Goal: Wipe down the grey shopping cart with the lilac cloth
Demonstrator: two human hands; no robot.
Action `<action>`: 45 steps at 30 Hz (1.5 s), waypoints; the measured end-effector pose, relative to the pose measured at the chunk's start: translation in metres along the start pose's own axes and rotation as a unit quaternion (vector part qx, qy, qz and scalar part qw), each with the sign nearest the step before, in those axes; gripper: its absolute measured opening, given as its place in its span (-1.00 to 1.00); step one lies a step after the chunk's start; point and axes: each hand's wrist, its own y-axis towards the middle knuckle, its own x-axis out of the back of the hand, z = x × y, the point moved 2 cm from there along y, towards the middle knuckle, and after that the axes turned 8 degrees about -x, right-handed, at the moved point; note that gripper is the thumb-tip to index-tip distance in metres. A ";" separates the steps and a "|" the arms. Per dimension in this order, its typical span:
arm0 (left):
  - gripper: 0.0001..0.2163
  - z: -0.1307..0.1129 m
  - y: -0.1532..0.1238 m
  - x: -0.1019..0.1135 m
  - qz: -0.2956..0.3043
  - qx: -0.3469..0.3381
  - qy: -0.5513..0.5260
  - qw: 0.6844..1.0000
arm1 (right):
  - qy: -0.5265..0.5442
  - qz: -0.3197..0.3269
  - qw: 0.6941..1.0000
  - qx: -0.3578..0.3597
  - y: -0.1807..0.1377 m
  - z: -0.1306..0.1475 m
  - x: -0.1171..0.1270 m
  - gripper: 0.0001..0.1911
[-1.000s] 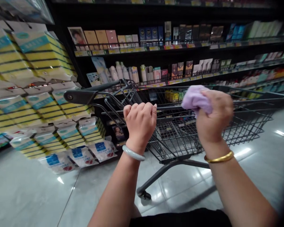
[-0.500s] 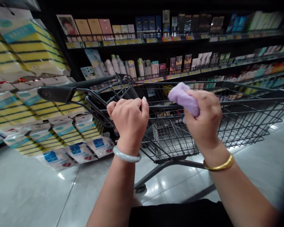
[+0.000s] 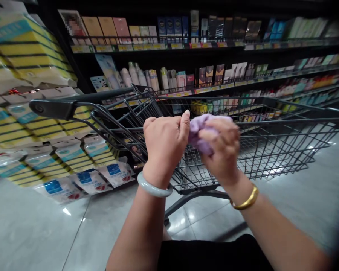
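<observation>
A black wire shopping cart [image 3: 271, 150] stands in front of me on a shiny tiled floor. My left hand [image 3: 165, 145] is wrapped in a fist around the cart's rear top bar. A pale bangle sits on that wrist. My right hand [image 3: 222, 152] is closed on a crumpled purple cloth [image 3: 199, 130], pressed against the same bar right beside my left hand. A gold bangle is on the right wrist. The cart's black handle [image 3: 52, 108] sticks out to the left.
Stacked packs of yellow-and-white sponges [image 3: 25, 56] fill the left display down to the floor. Dark shelves [image 3: 214, 49] behind the cart carry boxes, bottles and tubes with yellow price labels. Open grey floor [image 3: 31, 233] lies at lower left and right.
My right hand with the purple cloth has slid left along the bar until it meets my left hand. The cart and shelves have shifted left in view.
</observation>
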 end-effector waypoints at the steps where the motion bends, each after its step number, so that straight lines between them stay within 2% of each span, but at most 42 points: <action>1: -0.44 -0.002 0.001 -0.001 -0.003 0.000 -0.012 1.000 | 0.004 0.025 0.999 0.043 -0.006 0.008 -0.005 -0.74; 3: -0.44 -0.004 0.002 -0.003 -0.002 0.001 -0.012 1.000 | 0.007 0.058 0.992 0.115 -0.016 0.013 -0.011 -0.72; 5: -0.46 -0.004 0.003 -0.005 0.010 -0.004 0.010 1.000 | 0.001 0.054 0.990 0.129 -0.017 0.000 -0.006 -0.72; 7: -0.50 -0.004 0.003 -0.009 0.020 -0.008 0.037 0.999 | -0.015 0.019 0.996 0.084 -0.009 -0.026 0.007 -0.73; 9: -0.54 -0.005 0.002 -0.013 0.013 -0.003 0.052 0.999 | -0.026 -0.065 0.998 0.001 0.001 -0.052 0.021 -0.77; 11: -0.58 -0.009 0.001 -0.017 -0.002 0.004 0.052 0.999 | -0.032 -0.102 0.993 -0.059 0.008 -0.065 0.027 -0.81; 14: -0.66 -0.020 0.001 -0.024 -0.019 -0.016 0.015 1.000 | -0.028 -0.087 0.993 -0.075 0.010 -0.053 0.021 -0.79; 16: -0.74 -0.027 0.001 -0.027 -0.008 -0.041 -0.015 0.999 | -0.026 -0.057 0.997 -0.044 0.007 -0.039 0.014 -0.77; 18: -0.76 -0.032 0.002 -0.031 0.015 -0.053 -0.021 0.998 | -0.034 -0.024 0.999 0.001 0.007 -0.039 0.013 -0.76; 20: -0.74 -0.034 0.002 -0.033 0.029 -0.051 -0.010 0.998 | -0.053 -0.025 0.998 0.014 0.008 -0.061 0.021 -0.76; 21: -0.72 -0.035 0.001 -0.033 0.030 -0.050 -0.006 0.998 | -0.064 -0.045 0.997 -0.003 0.010 -0.078 0.027 -0.78; 23: -0.72 -0.035 0.000 -0.035 0.025 -0.051 -0.002 0.998 | -0.091 -0.111 0.986 -0.079 0.012 -0.112 0.040 -0.79; 25: -0.73 -0.036 -0.001 -0.036 0.015 -0.049 0.004 0.999 | -0.120 -0.149 0.973 -0.128 0.013 -0.125 0.045 -0.79; 26: -0.74 -0.037 -0.002 -0.037 0.010 -0.048 0.008 0.999 | -0.124 -0.142 0.973 -0.129 0.013 -0.121 0.044 -0.81; 27: -0.74 -0.037 -0.002 -0.038 0.006 -0.047 0.012 0.999 | -0.117 -0.106 0.979 -0.126 0.013 -0.111 0.040 -0.81; 28: -0.75 -0.037 -0.002 -0.039 0.004 -0.046 0.015 0.999 | -0.095 -0.104 0.985 -0.101 0.011 -0.095 0.035 -0.81; 30: -0.79 -0.037 -0.002 -0.039 0.003 -0.044 0.024 0.999 | -0.055 -0.047 0.996 -0.050 0.008 -0.063 0.022 -0.73; 32: -0.82 -0.037 -0.001 -0.038 0.007 -0.044 0.028 0.999 | -0.058 -0.026 0.998 0.008 0.005 -0.046 0.014 -0.68; 35: -0.79 -0.035 0.000 -0.037 0.019 -0.046 0.005 0.999 | -0.078 -0.047 0.995 0.034 0.005 -0.064 0.017 -0.68; 37: -0.74 -0.035 0.000 -0.036 0.023 -0.049 -0.011 0.998 | -0.076 -0.094 0.992 -0.028 0.007 -0.088 0.026 -0.67; 39: -0.73 -0.035 -0.001 -0.036 0.018 -0.051 -0.010 0.998 | -0.078 -0.137 0.982 -0.105 0.008 -0.100 0.030 -0.64; 41: -0.73 -0.036 -0.001 -0.036 0.011 -0.053 0.001 0.999 | -0.073 -0.137 0.981 -0.115 0.006 -0.090 0.026 -0.63; 45: -0.80 -0.035 0.000 -0.037 0.012 -0.055 0.027 0.998 | -0.027 -0.044 0.998 -0.033 0.000 -0.046 0.008 -0.57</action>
